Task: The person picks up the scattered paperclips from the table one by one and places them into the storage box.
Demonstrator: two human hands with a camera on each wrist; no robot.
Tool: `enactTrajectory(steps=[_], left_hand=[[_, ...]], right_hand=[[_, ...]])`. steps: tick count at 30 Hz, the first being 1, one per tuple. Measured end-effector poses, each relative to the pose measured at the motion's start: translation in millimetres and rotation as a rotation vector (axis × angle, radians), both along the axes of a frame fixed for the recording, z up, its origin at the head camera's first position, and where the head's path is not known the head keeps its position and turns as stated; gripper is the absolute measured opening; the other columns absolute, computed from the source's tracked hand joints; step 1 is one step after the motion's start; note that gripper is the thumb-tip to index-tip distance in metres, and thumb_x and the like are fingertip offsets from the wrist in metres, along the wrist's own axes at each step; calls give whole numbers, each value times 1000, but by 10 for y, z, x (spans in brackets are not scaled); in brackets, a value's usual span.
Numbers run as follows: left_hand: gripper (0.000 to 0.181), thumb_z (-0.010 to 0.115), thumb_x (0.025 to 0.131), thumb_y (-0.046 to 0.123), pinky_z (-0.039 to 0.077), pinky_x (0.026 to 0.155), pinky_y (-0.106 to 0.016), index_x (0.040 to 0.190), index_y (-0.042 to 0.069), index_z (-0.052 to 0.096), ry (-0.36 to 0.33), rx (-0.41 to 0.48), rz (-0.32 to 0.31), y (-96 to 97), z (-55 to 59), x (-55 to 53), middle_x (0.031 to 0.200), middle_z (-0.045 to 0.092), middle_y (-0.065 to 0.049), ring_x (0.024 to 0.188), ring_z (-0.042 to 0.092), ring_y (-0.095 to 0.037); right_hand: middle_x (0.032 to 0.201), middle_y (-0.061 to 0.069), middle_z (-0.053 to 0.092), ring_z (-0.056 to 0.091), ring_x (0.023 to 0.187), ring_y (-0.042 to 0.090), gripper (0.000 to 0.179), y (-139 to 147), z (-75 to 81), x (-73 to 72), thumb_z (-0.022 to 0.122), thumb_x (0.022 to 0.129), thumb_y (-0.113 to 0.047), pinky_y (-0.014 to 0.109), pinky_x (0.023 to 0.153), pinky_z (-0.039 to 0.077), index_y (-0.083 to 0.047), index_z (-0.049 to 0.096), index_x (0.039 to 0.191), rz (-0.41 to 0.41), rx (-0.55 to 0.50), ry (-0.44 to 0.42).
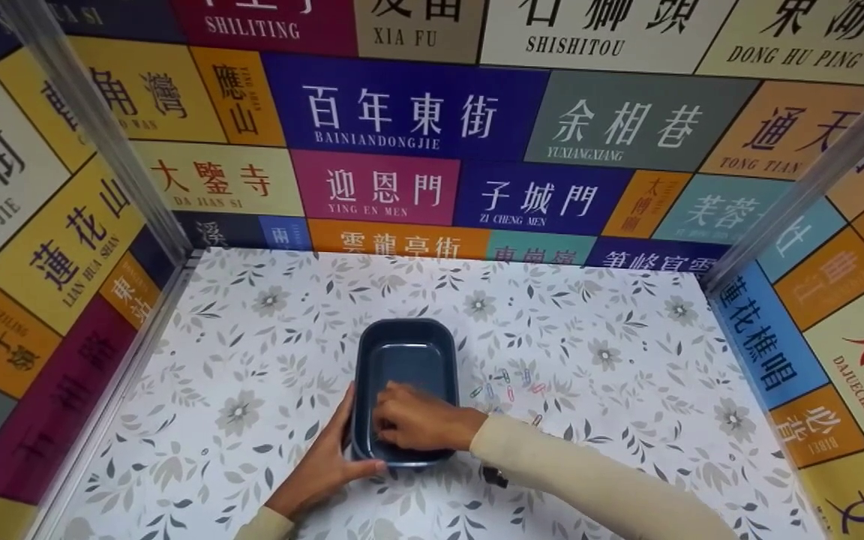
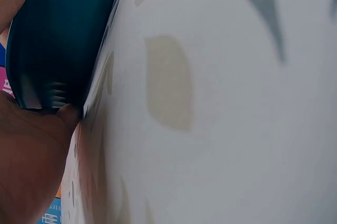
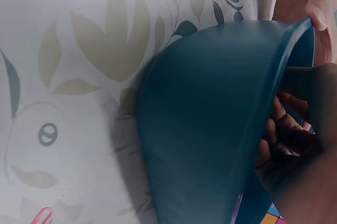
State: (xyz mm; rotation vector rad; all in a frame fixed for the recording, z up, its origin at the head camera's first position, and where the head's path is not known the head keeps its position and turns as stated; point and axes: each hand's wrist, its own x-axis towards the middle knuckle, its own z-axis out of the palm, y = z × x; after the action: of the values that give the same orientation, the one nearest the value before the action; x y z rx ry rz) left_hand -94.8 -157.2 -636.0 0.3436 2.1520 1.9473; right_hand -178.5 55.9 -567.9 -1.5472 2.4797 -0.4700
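Note:
A deep blue rectangular dish (image 1: 409, 330) with rounded corners stands on the table. My left hand (image 1: 325, 459) holds its near left corner, fingers along the left wall and thumb at the near rim. In the left wrist view the thumb (image 2: 68, 116) presses against the dish's edge. My right hand (image 1: 421, 420) reaches over the right rim into the dish, fingers bent downward. From the right wrist view its curled fingers (image 3: 281, 129) show inside, partly behind the dish wall; I cannot tell whether they pinch something. Several coloured paper clips (image 1: 510, 394) lie just right of the dish.
The table (image 1: 567, 315) has a white cover printed with flowers and leaves. One paper clip (image 1: 537, 421) lies close to the right sleeve (image 1: 582, 472). Panels (image 1: 409, 105) of coloured street-name signs enclose the back and both sides, with clear posts (image 1: 139, 180) at the corners.

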Motion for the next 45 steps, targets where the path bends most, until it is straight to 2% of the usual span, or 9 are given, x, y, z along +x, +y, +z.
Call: enactTrajectory(steps=[9,16,22,27,35,41,45], left_hand=[[138,98,85,15,20,125,-15,179,15,-3,-15,-15,5,-1,5,-10,185,5,-9,168,16,-29],[138,98,85,22,18,124,-14,179,16,-3,-20,-71,13,-7,14,0,185,6,-7,168,15,-28],[138,99,84,19,15,124,-13,179,15,-2,-5,-79,15,5,18,-7,185,7,-7,168,15,-27],[139,99,84,18,18,123,-12,178,12,-2,-5,-65,12,10,14,-14,185,5,-9,168,16,-29],[140,100,83,20,22,124,-14,179,16,-2,-19,-53,6,13,21,-16,185,4,-5,168,15,-25],[140,99,84,17,25,124,-15,179,14,-3,-18,-33,0,6,10,-19,185,3,-8,168,17,-29],[140,99,84,16,27,124,-17,178,14,-5,-23,-14,-7,7,-1,-24,185,1,-9,168,17,-31]], right_hand=[[99,-3,75,66,97,14,5,-39,-49,-1,81,96,-16,33,98,51,-13,84,99,48,-7,-7],[101,-2,73,58,96,13,7,1,42,58,81,99,-20,25,87,48,-15,85,102,-23,-61,-102],[104,-1,75,63,98,13,10,79,159,97,80,101,-20,25,92,51,-13,85,108,-58,-128,-121],[102,1,74,65,96,13,12,165,214,86,80,102,-20,24,89,53,-11,85,109,-99,-184,-139],[103,1,74,64,98,15,15,281,320,60,80,102,-20,27,88,55,-9,85,111,-134,-237,-133],[100,0,73,65,96,16,9,383,371,74,81,101,-17,29,86,56,-12,85,108,-122,-319,-81],[99,1,73,66,95,16,8,470,362,81,81,101,-16,29,84,56,-11,85,107,-137,-362,-93]])
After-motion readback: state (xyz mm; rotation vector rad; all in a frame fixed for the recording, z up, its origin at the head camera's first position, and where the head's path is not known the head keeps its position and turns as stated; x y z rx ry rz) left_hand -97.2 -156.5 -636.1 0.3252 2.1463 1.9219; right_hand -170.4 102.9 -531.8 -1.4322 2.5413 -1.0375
